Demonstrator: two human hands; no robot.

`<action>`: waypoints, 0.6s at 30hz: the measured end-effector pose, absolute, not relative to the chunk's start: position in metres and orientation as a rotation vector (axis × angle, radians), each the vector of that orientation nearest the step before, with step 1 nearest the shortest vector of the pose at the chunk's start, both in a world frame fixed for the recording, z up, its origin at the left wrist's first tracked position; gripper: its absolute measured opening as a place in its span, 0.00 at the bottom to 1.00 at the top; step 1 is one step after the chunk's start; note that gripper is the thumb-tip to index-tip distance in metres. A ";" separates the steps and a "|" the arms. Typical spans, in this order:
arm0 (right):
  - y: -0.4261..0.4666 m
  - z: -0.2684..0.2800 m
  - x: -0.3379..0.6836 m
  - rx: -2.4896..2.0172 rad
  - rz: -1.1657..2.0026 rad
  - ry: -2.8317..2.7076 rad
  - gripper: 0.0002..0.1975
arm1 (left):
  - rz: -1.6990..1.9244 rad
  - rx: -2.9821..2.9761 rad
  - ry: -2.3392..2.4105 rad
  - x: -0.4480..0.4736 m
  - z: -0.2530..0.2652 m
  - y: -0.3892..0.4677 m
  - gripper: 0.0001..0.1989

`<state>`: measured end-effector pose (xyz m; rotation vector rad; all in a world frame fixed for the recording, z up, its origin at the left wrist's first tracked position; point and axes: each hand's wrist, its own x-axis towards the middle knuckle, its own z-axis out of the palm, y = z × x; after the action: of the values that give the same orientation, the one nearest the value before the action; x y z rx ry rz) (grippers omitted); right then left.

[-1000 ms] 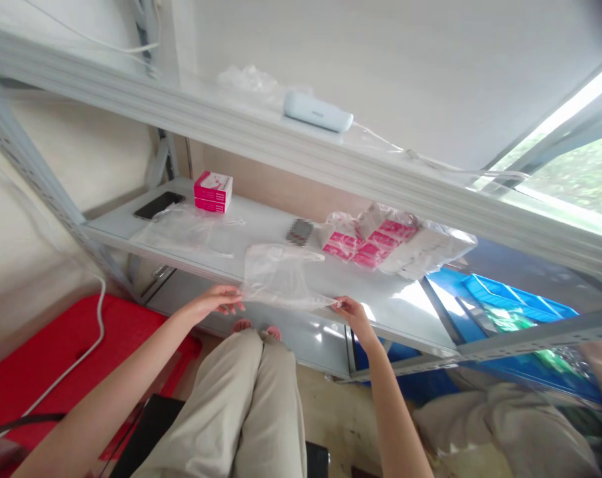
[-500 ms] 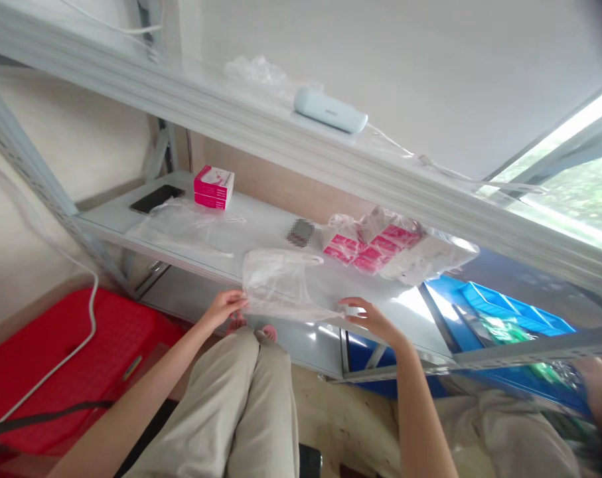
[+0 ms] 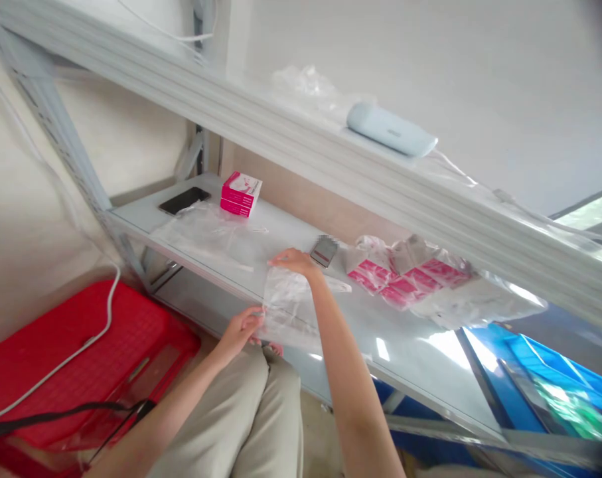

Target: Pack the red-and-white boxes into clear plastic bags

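Both hands on the clear plastic bag (image 3: pixel 288 302), folks, and it lies at the front edge of the shelf (image 3: pixel 400 348), spilling slightly over the lip. The left hand (image 3: pixel 241 330) has its fingers drawn narrow, seemingly pinching the bag's near-left edge. And the right hand (image 3: pixel 291 260), arm stretched right across the bag, is at the far-left corner! Its fingers are extended and close together; whether they grip any film, I can't tell.

The step looks like straightening the bag by that left side. My read on the next move: a sure pinch at the far corner, left hand steady, because film this thin slips and clings.

Now the containers! That bag looks flat, nothing visible inside. A second plastic bag (image 3: pixel 196 229) lies spread to the left, also flat-looking. Behind it, stacked pink-and-white boxes (image 3: pixel 241 194) sit unwrapped, near a dark phone (image 3: pixel 185 200). Over on the right, past the phone with the lit screen (image 3: pixel 323 255), a bagged bundle (image 3: pixel 373 273) packs pink-and-white boxes under film, with more bagged boxes (image 3: pixel 423 282) touching or just beside it. Far right, a blue tray (image 3: pixel 554 358) shows dividers, with something green (image 3: pixel 574 405) just below it, too blurred to name.
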<state>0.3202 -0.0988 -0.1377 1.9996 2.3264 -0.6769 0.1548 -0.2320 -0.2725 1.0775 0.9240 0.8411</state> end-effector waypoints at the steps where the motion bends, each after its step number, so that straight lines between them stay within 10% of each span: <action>1: -0.096 -0.140 0.319 2.002 -0.701 2.281 0.21 | 0.845 1.084 0.926 0.153 -0.272 -0.232 0.29; 9: -0.092 -0.174 0.329 2.110 -0.821 2.355 0.04 | 0.967 1.485 1.240 0.150 -0.281 -0.229 0.19; 18: -0.103 -0.198 0.341 2.366 -1.290 2.689 0.12 | 0.955 1.452 1.139 0.144 -0.290 -0.230 0.22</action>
<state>0.3407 -0.1031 -0.1985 2.3661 2.6890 -1.2896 0.1441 -0.2303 -0.2901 1.4517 1.1395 0.9555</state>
